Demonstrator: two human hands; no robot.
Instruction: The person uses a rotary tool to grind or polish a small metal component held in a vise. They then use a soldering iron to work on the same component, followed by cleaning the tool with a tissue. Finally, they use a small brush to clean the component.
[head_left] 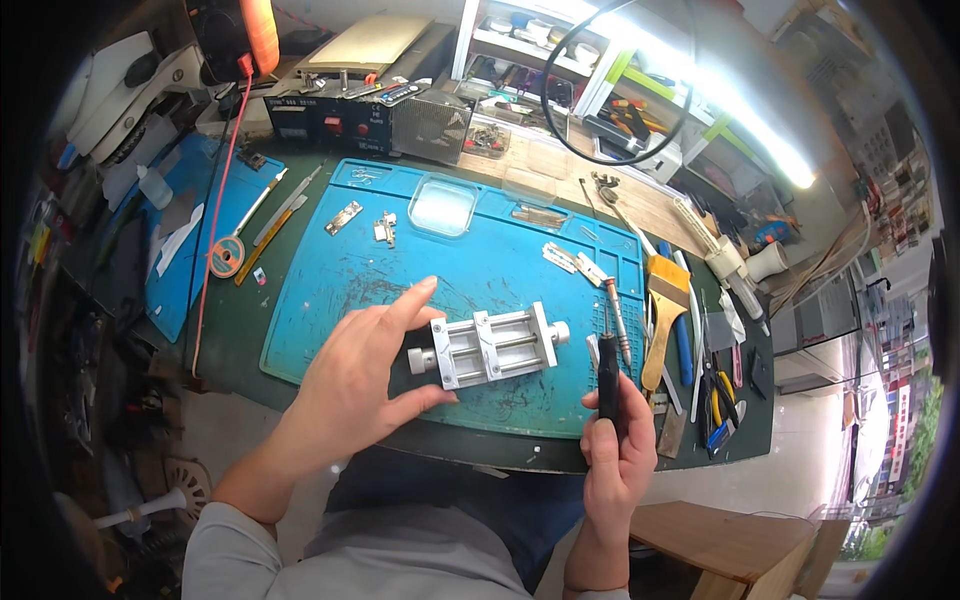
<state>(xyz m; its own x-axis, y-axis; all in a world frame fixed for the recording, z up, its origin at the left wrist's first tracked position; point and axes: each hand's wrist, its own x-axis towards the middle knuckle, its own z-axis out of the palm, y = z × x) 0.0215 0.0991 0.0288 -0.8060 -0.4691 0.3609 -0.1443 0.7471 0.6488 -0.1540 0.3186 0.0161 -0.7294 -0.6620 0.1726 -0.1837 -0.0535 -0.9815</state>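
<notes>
A silver metal clamp fixture (488, 346) lies on the blue mat, with two rods, cross bars and a round knob at each end. My left hand (358, 372) is beside its left end, thumb and fingers spread apart around the knob without closing on it; whether the thumb touches the metal is hard to tell. In my right hand (618, 450), at the mat's right front edge, is a slim black-handled tool (607, 375) pointing away from me. Its exact kind cannot be made out. Close beyond it lies a screwdriver (618, 320) with a red and silver handle.
The blue work mat (330, 270) bears small metal parts (385, 228), a clear plastic box (443, 205) and blades (572, 262). To the right are a wide yellow brush (665, 290) and pliers (722, 400). Left stands a solder spool (227, 257); a dark machine (335, 125) sits behind.
</notes>
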